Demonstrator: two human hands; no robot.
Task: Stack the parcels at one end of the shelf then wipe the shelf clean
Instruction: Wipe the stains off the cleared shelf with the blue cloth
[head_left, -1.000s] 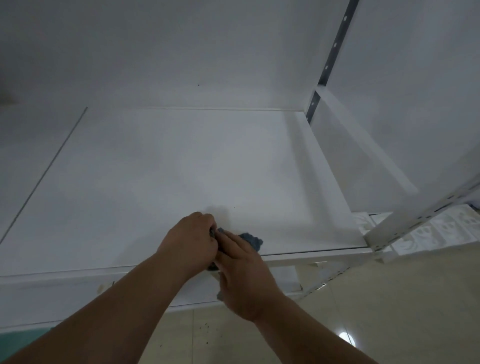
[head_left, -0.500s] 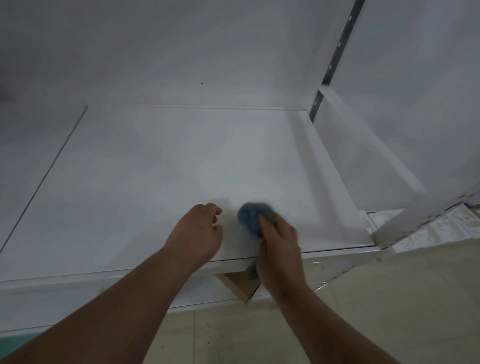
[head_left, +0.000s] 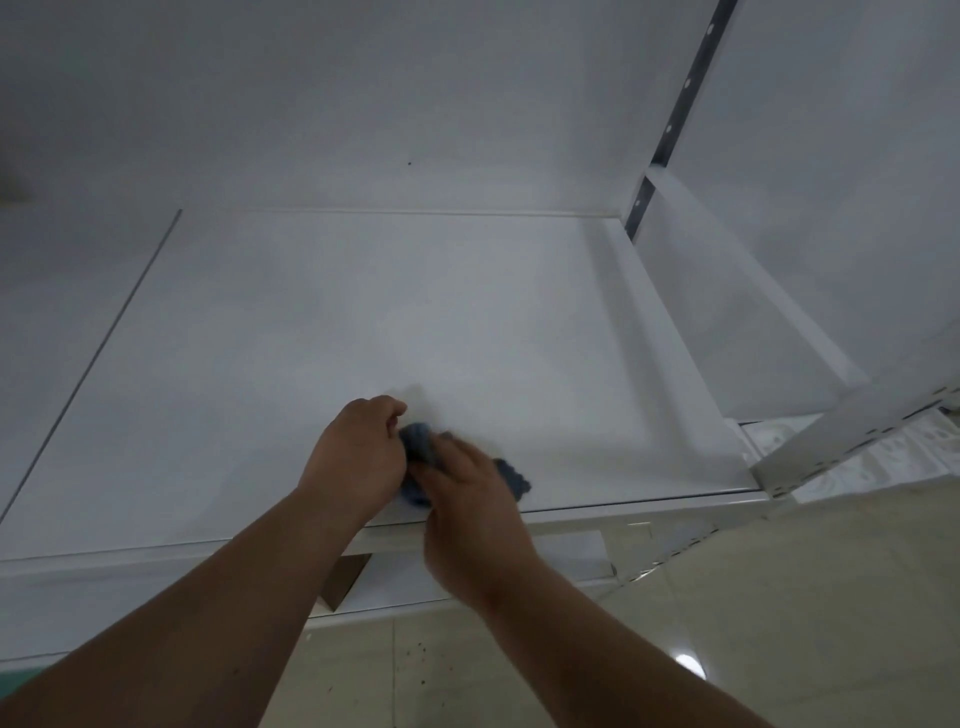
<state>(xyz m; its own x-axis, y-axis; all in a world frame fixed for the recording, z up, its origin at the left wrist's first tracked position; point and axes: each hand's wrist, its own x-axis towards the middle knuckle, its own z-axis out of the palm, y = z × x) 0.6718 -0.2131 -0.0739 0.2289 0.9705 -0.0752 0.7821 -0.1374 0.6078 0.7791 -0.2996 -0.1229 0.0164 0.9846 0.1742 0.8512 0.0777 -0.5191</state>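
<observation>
Both hands are down at the front edge of the white shelf (head_left: 363, 322), working a blue cloth (head_left: 418, 441) between them. The left hand (head_left: 358, 457) is curled, knuckles up, its fingers closed onto the cloth's left end. The right hand (head_left: 467, 499) lies over the cloth from the right, a little blurred — its fingers bend down onto the fabric, and a dark corner of cloth pokes out past it on the right. The cloth sits bunched on the shelf board, just inside the front lip. The board around it is bare white, with a seam running up its left side. Below the lip, a brown cardboard corner (head_left: 343, 577) shows on the lower shelf — beyond that, glossy floor tiles (head_left: 779, 623).
</observation>
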